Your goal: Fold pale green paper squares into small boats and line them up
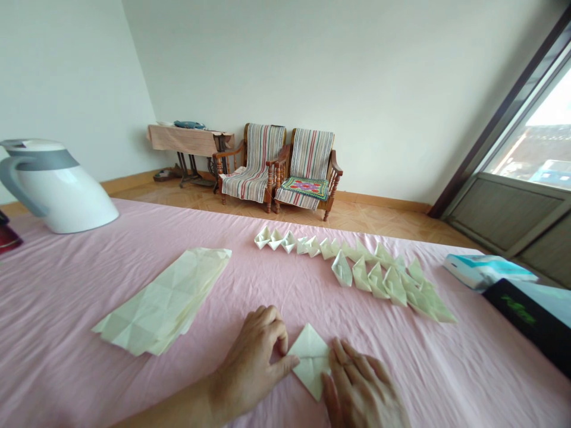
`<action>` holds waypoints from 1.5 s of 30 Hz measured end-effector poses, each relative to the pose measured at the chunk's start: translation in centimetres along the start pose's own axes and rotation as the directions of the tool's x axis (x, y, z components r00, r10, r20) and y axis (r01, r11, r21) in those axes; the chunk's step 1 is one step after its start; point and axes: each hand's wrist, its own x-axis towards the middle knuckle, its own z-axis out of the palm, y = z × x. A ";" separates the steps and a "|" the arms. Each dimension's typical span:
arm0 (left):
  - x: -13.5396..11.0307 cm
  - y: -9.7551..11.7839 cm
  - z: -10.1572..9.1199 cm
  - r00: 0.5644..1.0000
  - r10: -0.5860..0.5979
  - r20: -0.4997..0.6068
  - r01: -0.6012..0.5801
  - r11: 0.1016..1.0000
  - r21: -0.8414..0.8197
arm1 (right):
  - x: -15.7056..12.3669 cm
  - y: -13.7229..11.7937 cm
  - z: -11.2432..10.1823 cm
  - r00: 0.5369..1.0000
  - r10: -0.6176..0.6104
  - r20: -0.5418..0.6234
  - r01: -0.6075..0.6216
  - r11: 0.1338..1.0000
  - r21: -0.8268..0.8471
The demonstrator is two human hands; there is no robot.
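Right hand [361, 389]: nearest the camera, lying flat with its fingers spread, pressing on the right edge of the folded paper diamond [311, 355]; it clasps nothing.
Left hand [252, 362]: fingers curled, thumb and forefinger seemingly nipping the diamond's left corner.
Folded paper diamond: lies flat on the pink tablecloth [66, 321] between the 2 hands, 1 tip pointing away, with a crease across its middle.
Step in hand: by the look of it, a fold is being flattened on a half-made piece.
Next move calls for: judging from the finished pieces, the layers need to be opened from the middle while the corners stay aligned and the thin paper is not torn.
Stack of creased sheets [165, 300]: to the left, apart from the hands, unfolded.
Row of paper boats [357, 267]: further off to the right, overlapping one another.
Table edges: white electric kettle [57, 190] far left; teal tissue box [486, 268] and black box [530, 321] on the right.
Beyond: 2 striped armchairs [281, 172] and a sewing table [190, 139] against the wall.
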 end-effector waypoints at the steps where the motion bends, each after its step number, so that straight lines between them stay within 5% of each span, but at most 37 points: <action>1: 0.0 0.0 0.0 1.000 0.000 0.003 0.000 1.000 -0.005 | 0.1 0.0 -0.1 1.000 0.006 -0.008 -0.006 1.000 0.006; 20: 0.0 -0.6 0.2 0.999 0.041 -0.036 -0.043 0.998 -0.045 | 1.2 0.9 -2.0 0.989 0.145 0.017 -0.145 0.970 0.193; 27: -0.1 -0.1 -0.1 1.000 0.004 -0.013 -0.004 0.999 -0.040 | 2.0 0.5 -1.8 0.977 0.202 -0.066 -0.184 0.960 0.210; 39: 0.0 -0.5 0.2 0.999 0.031 -0.029 -0.032 0.998 -0.046 | 2.3 0.4 -0.3 0.937 0.336 0.099 -0.350 0.874 0.336; 45: 0.0 -0.5 0.1 0.995 0.090 -0.053 -0.094 0.991 -0.093 | 2.2 0.3 0.1 0.975 0.173 0.140 -0.221 0.835 0.504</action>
